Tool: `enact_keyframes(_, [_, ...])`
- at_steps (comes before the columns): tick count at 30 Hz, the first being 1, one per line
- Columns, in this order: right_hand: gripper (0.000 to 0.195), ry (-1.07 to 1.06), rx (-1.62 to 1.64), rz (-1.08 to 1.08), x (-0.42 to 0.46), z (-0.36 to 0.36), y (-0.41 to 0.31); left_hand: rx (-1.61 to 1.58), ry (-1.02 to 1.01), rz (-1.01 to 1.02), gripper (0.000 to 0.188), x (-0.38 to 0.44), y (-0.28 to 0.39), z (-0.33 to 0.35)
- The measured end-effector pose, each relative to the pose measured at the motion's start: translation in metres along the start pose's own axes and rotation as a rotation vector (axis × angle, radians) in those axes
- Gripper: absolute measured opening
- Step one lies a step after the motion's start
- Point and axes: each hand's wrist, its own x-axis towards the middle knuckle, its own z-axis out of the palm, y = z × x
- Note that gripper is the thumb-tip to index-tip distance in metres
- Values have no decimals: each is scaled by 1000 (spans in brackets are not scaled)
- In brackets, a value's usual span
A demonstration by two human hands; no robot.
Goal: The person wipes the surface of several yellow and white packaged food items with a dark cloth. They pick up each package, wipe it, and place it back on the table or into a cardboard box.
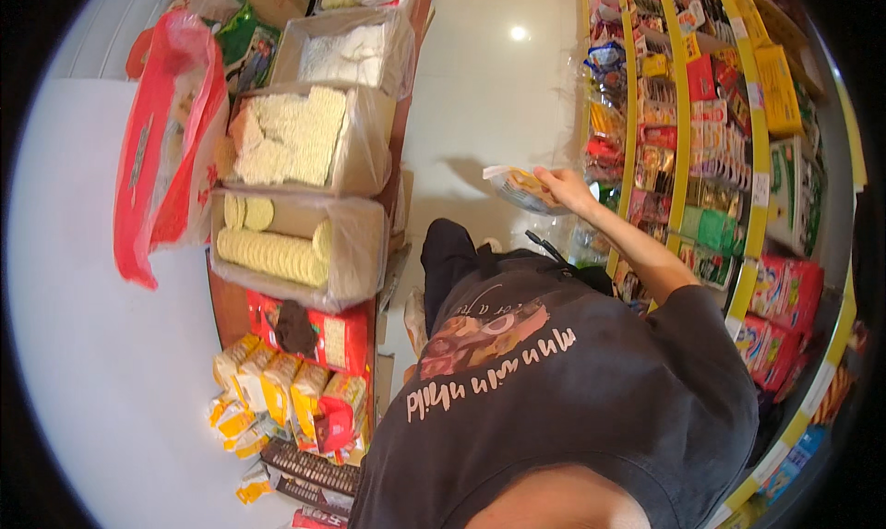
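Note:
My right hand [564,186] is closed on the edge of a clear plastic food packet [522,190] with yellow and white print, held out over the tiled floor. The packet hangs near the snack shelves; what it contains is not plain. My left hand is out of view. To the left, a counter bears lined cardboard boxes: one with round dried noodle cakes [273,257], another with wavy dried noodle slabs [294,138], and a third with white dry goods [346,55].
Tiered shelves with yellow edge strips [682,148] and many packets line the right. A red-and-clear plastic bag [138,162] lies at the far left. Yellow-and-clear food bags [280,387] stand on the counter's near part. Glossy floor [495,86] runs between.

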Motion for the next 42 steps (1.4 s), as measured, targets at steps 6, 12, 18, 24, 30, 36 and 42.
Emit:
enact_keyframes(6, [60,54,175,230,90,-63,10,-8,-78,102,47,101,164,-34])
enact_keyframes(12, [57,35,563,354,174,-157,91,20,-85,153,47,171,294,-111])
enact_keyframes(18, [65,215,355,590,285,-222,17,26,-8,85,48,209,410,-209])
enact_keyframes(24, [64,60,551,686,422,-323,25,19,56,-51,49,204,503,-264])
enact_keyframes(30, [60,21,614,626,542,-411,-27,20,-8,-162,49,209,628,-241])
enact_keyframes(36, [57,107,509,490,674,-534,-71,-23,-94,-150,50,280,785,-213])
enact_keyframes(42, [58,227,457,423,793,-652,-146,28,-5,45,53,402,983,-251])
